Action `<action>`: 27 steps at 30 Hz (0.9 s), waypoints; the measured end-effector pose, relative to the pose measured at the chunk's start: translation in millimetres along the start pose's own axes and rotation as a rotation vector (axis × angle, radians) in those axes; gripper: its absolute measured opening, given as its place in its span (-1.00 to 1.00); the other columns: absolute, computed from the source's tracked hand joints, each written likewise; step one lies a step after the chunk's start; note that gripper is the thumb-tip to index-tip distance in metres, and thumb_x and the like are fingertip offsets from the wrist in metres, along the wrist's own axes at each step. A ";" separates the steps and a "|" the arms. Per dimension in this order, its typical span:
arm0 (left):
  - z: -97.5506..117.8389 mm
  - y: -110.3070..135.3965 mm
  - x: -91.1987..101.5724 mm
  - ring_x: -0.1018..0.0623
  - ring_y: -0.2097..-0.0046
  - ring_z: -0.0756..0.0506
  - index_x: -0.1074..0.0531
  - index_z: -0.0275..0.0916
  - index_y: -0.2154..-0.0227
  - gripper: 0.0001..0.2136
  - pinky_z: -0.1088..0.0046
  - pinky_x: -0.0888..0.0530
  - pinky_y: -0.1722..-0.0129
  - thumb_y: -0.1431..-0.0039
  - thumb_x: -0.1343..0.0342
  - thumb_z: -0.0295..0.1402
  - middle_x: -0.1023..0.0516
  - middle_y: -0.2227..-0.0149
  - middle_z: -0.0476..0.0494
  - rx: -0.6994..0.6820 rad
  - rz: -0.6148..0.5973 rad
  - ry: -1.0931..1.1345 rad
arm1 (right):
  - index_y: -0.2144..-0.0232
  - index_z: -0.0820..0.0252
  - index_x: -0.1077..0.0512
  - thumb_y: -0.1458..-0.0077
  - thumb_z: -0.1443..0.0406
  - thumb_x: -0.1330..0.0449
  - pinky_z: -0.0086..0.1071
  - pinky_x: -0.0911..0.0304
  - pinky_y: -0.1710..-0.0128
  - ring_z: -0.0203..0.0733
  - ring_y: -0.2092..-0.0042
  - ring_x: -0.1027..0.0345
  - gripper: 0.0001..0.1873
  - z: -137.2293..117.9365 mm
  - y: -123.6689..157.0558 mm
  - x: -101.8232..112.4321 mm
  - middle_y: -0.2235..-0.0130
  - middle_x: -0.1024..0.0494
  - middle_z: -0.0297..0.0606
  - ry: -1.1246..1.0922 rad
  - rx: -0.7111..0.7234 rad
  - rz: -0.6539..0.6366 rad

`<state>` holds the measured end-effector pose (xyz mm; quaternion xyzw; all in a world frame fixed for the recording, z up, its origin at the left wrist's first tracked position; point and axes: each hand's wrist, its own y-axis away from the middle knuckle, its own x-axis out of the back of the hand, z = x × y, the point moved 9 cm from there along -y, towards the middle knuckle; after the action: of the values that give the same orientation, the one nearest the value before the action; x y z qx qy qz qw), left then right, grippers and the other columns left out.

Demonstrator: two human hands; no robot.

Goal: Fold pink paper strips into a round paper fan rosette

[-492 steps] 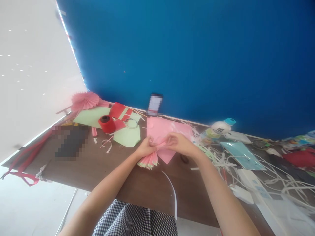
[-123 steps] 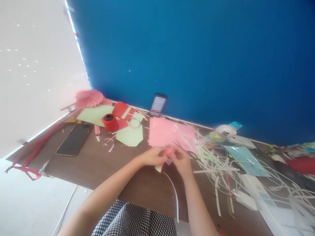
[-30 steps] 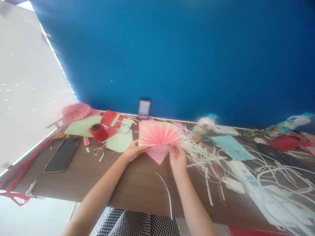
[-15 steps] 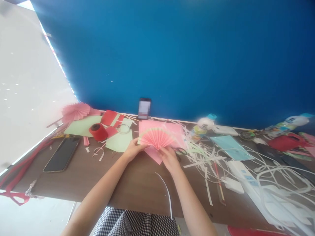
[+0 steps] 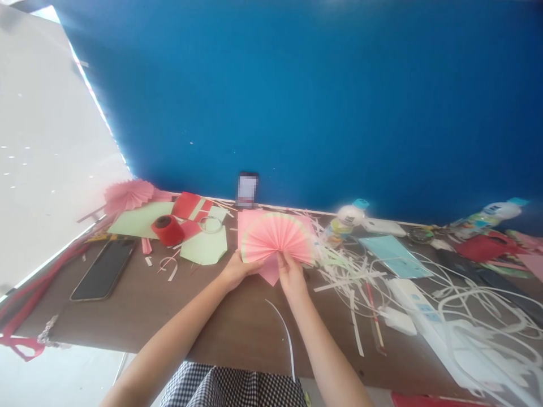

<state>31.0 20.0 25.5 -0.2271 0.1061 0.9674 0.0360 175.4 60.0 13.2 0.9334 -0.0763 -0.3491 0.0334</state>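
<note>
A pleated pink paper fan (image 5: 278,238) with a pale green rim is spread into a half circle above the brown table (image 5: 237,322). My left hand (image 5: 235,268) pinches its lower left edge. My right hand (image 5: 291,274) pinches the fan's base, where the folds meet. Under the fan lies a flat pink paper sheet (image 5: 271,272), of which one corner shows between my hands.
Left of my hands lie pale green paper (image 5: 203,249), a red ribbon roll (image 5: 167,230), a black phone (image 5: 104,269) and another pink fan (image 5: 127,195). White paper strips (image 5: 360,277), a glue bottle (image 5: 350,217) and a power strip (image 5: 424,311) crowd the right. A blue wall stands behind.
The fan was a folded bundle earlier; my hands spread it open. In the last second my right hand slid from the fan's right edge to its base, and the fan stays spread.
</note>
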 end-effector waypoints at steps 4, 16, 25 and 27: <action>-0.8 3.3 -9.4 -0.48 0.13 -0.19 -0.41 -0.29 0.14 -0.48 0.22 -0.41 0.11 0.29 -0.33 -0.36 -0.48 0.13 -0.28 0.004 -0.015 0.095 | 0.46 0.17 -0.43 0.26 0.34 -0.29 -0.37 -0.33 0.13 -0.26 0.20 -0.39 -0.81 -1.7 0.6 -2.1 0.31 -0.53 -0.33 0.018 0.025 -0.009; -7.4 0.8 -4.6 -0.51 0.20 -0.18 -0.46 -0.34 0.25 -0.58 0.25 -0.43 0.14 0.26 -0.30 -0.28 -0.54 0.25 -0.24 -0.122 0.022 0.036 | 0.44 0.17 -0.38 0.20 0.24 -0.29 -0.40 -0.37 0.23 -0.30 0.31 -0.40 -0.78 2.0 4.7 3.6 0.42 -0.48 -0.37 -0.115 -0.014 0.057; -2.7 -9.0 16.9 -0.54 0.24 -0.18 -0.47 -0.39 0.32 -0.62 0.21 -0.43 0.13 0.27 -0.31 -0.30 -0.56 0.33 -0.25 -0.136 0.083 -0.006 | 0.53 0.21 -0.35 0.29 0.36 -0.34 -0.54 -0.34 0.46 -0.42 0.44 -0.35 -0.77 -24.3 -11.3 25.0 0.48 -0.45 -0.45 -0.086 0.058 0.131; -2.8 -11.2 20.1 -0.54 0.24 -0.17 -0.46 -0.39 0.34 -0.64 0.22 -0.42 0.10 0.28 -0.32 -0.33 -0.56 0.34 -0.24 -0.127 0.098 0.068 | 0.53 0.22 -0.36 0.30 0.36 -0.34 -0.55 -0.35 0.43 -0.42 0.44 -0.36 -0.77 -26.3 -12.1 28.2 0.49 -0.45 -0.46 -0.085 0.085 0.150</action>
<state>15.6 30.8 11.9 -0.2562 0.0566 0.9645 -0.0293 215.1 67.5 13.4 0.9099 -0.1621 -0.3815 0.0168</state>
